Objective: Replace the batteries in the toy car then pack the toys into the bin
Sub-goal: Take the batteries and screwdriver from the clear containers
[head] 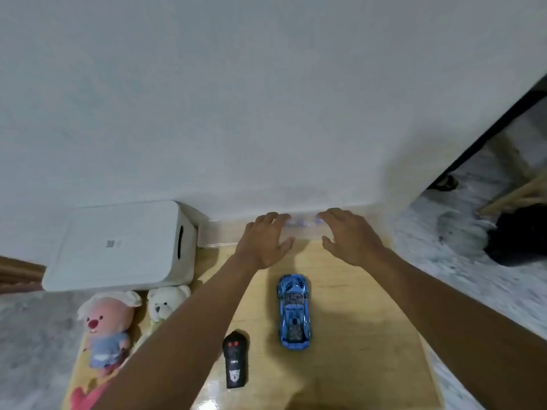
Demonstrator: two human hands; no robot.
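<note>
- Low in the frame, left of centre, a black remote control (234,360) lies flat on the wooden board (355,335), untouched, its two red buttons toward the far end.
- Just right of it and a little higher in the frame sits the blue toy car (293,312), on its wheels, lengthwise up the picture, apart from both hands. No battery cover looks open from this side, so by my reading the battery swap has not begun on the car itself.
- At the lower left a pink plush toy (108,324) and a white teddy bear (165,303) lie side by side at the board's left edge, partly behind the left forearm. Neither is packed yet.
- Both forearms run up from the bottom corners toward the middle of the frame, stretched well forward past the car.
- Above the car, the left hand (265,241) is spread, palm down, gripping nothing; its fingertips reach a clear plastic box (302,229) at the foot of the wall (266,99).
- Right of it, the right hand (349,238) mirrors that pose, fingers loose and splayed, holding nothing, at the box's other side.
- Something bluish and blurred shows through the box between the hands; whether it is batteries I cannot tell.
- My judgement: the step in hand is fetching that box. Next, both hands need to close on its sides and draw it toward the car without knocking the car.
- At the middle left, against the wall, the white bin (118,247) stands with its lid on; it will need opening before any packing.
</note>
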